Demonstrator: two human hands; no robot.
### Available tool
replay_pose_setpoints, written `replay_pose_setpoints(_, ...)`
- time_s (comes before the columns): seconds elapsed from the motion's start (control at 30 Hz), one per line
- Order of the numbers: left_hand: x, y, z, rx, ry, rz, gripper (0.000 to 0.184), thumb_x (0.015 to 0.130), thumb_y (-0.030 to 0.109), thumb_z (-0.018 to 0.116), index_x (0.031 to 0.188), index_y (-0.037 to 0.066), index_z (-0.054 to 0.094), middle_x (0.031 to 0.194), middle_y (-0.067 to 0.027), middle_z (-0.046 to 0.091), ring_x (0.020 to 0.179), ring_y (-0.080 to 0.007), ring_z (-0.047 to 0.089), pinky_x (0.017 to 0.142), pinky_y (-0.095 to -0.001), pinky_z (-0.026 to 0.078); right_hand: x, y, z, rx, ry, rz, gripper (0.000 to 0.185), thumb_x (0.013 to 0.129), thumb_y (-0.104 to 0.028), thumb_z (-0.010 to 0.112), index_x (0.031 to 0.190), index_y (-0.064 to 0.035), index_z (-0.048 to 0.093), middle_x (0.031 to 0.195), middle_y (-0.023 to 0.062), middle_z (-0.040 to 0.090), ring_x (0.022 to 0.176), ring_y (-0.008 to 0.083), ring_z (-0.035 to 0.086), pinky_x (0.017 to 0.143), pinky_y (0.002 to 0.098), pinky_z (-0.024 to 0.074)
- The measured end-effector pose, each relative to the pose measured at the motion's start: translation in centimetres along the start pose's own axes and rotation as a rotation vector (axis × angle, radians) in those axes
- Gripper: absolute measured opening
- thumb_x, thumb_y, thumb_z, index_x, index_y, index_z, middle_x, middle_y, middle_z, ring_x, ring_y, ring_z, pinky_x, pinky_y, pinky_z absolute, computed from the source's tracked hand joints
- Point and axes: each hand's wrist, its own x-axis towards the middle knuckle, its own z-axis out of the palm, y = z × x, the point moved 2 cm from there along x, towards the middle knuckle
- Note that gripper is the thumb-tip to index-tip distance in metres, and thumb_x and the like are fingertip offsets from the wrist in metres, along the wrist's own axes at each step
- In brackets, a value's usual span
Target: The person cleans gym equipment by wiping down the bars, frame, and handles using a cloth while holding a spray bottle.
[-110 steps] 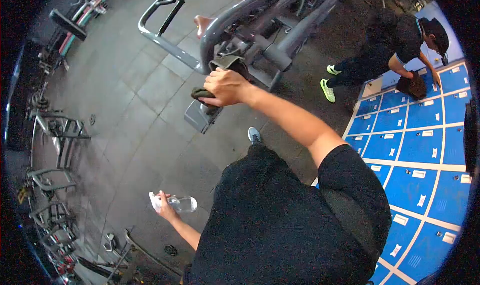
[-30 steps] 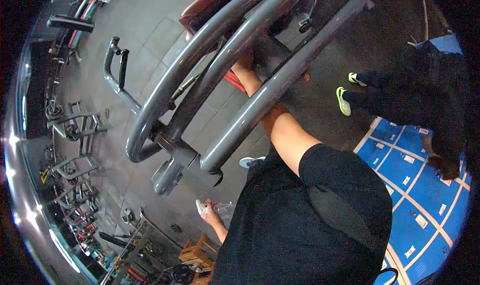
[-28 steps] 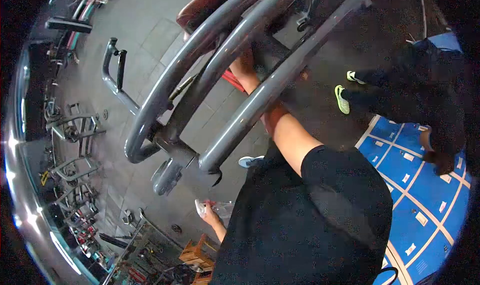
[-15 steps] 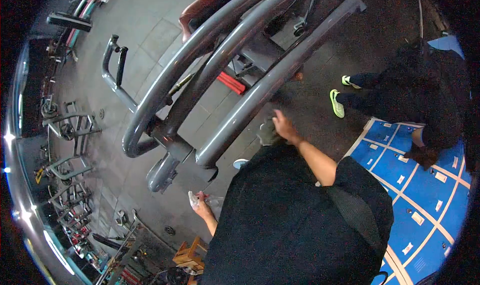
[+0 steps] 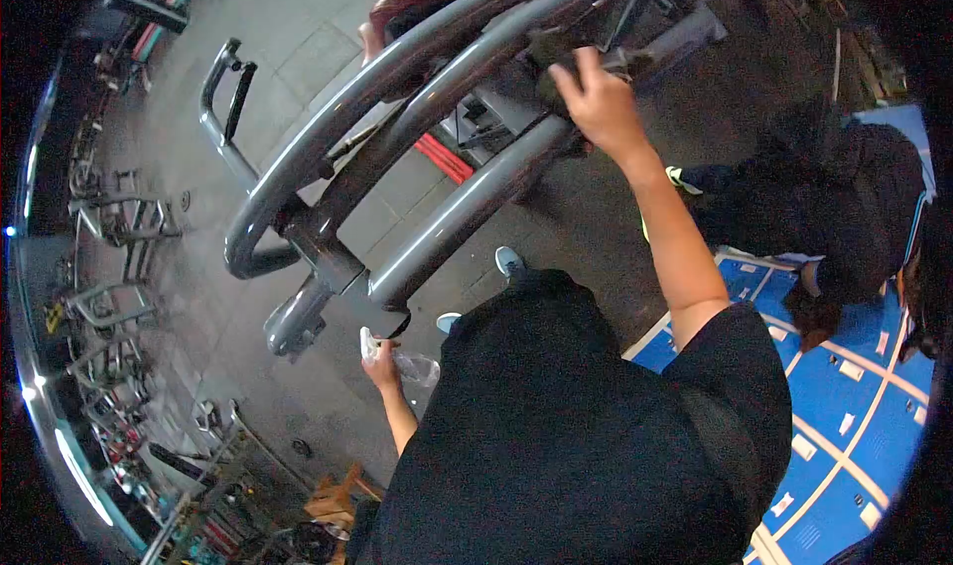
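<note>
My right hand [image 5: 608, 108] is stretched out over the upper part of a grey tubular gym machine [image 5: 462, 222], holding a dark cloth [image 5: 558, 61] against one of its tubes. Some of the cloth is blurred, and parts of it are hidden by the fingers. Lower down, near the machine's bottom end, my left hand [image 5: 380, 364] is closed around the white head of a clear spray bottle [image 5: 417, 369]. The bottle lies roughly sideways in view and touches nothing else.
Blue lockers [image 5: 829, 396] fill the lower right. Another person [image 5: 844, 198] in dark clothes bends over them with a brown cloth [image 5: 814, 317]. More gym machines [image 5: 124, 217] line the left, and a wooden stool [image 5: 336, 500] stands at the bottom.
My right hand has come out from between the machine's tubes, drawn back toward my body, then reached up to the outer tube with the cloth. My left hand still holds the bottle.
</note>
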Motion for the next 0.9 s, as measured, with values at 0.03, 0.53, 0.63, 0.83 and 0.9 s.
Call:
replay_pose_setpoints(0.03,-0.7,1.1,0.3,-0.012,0.015,-0.015,0.020,0.090,0.012,0.072,0.103,-0.003,0.068,0.085,-0.0045,0.068,0.078,-0.0148,0.064,0.073,-0.0307,0.051,0.5,0.3,1.8,-0.068,-0.118,-0.128,0.034,0.101,-0.030,0.064,0.118,-0.0003,0.057,0.088,0.0301,0.068,0.085,0.0510,0.066,0.073,0.0533,0.0553)
replay_pose_setpoints(0.53,-12.0,-3.2,-0.7,-0.189,0.396,-0.233,0.021,0.094,0.020,0.077,0.099,0.002,0.068,0.079,-0.0062,0.071,0.070,-0.0139,0.064,0.064,-0.0306,0.047,9.2,8.3,15.8,-0.540,-0.654,-0.882,0.037,0.100,-0.027,0.047,0.123,-0.0026,0.062,0.129,0.0241,0.064,0.123,0.0361,0.062,0.108,0.0571,0.0448)
replay_pose_setpoints(0.63,-12.7,-3.7,-0.7,-0.298,0.453,-0.270,0.021,0.094,0.020,0.077,0.099,0.002,0.068,0.078,-0.0061,0.071,0.069,-0.0136,0.065,0.064,-0.0301,0.047,10.7,13.5,19.9,-0.628,-0.759,-0.894,0.038,0.101,-0.023,0.041,0.130,-0.0078,0.062,0.136,0.0226,0.062,0.128,0.0339,0.059,0.111,0.0600,0.0412)
replay_pose_setpoints(0.83,-12.0,-3.3,-4.3,-0.288,0.530,-0.288,0.018,0.094,0.017,0.077,0.099,0.002,0.068,0.079,-0.0063,0.071,0.070,-0.0140,0.065,0.065,-0.0292,0.048,10.3,6.9,10.5,-0.372,-1.089,-0.598,0.048,0.107,-0.039,0.048,0.139,-0.0049,0.059,0.136,0.0231,0.064,0.122,0.0430,0.063,0.106,0.0453,0.0490)
replay_pose_setpoints(0.9,-11.0,-6.0,-5.9,-0.399,0.553,-0.264,0.017,0.094,0.015,0.076,0.102,0.002,0.068,0.079,-0.0055,0.070,0.071,-0.0140,0.065,0.065,-0.0297,0.049,10.1,0.5,4.4,-0.521,-1.085,-0.204,0.048,0.105,-0.039,0.057,0.135,-0.0024,0.062,0.130,0.0193,0.069,0.122,0.0333,0.064,0.105,0.0391,0.0480)
